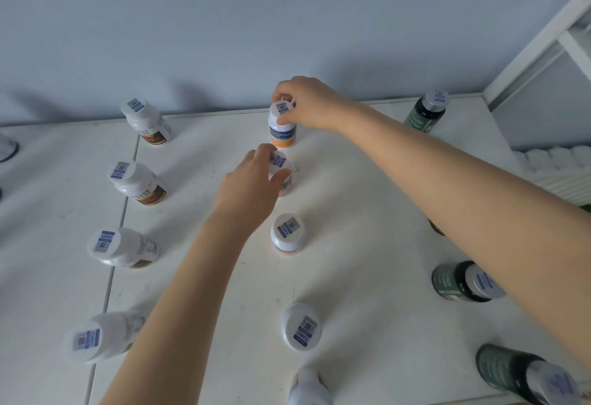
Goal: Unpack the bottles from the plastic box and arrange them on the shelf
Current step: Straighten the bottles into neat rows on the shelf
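**Both hands on the middle line of bottles**

Your right hand reaches to the back of the white shelf and grips the cap of the rearmost orange-labelled bottle. Its fingers curl over the top and the thumb lies against the side. That bottle stands upright with its base on the shelf.

Your left hand is curled round the cap of the second orange-labelled bottle, just in front of the first. It hides most of the bottle, so you cannot tell whether the base touches the shelf.

Nearer you in the same line stand a third bottle and a fourth bottle.

To your left, white bottles with brown labels run from back to front. To your right stand dark green bottles, one at the back corner and others near the front. Every cap carries a blue barcode sticker.
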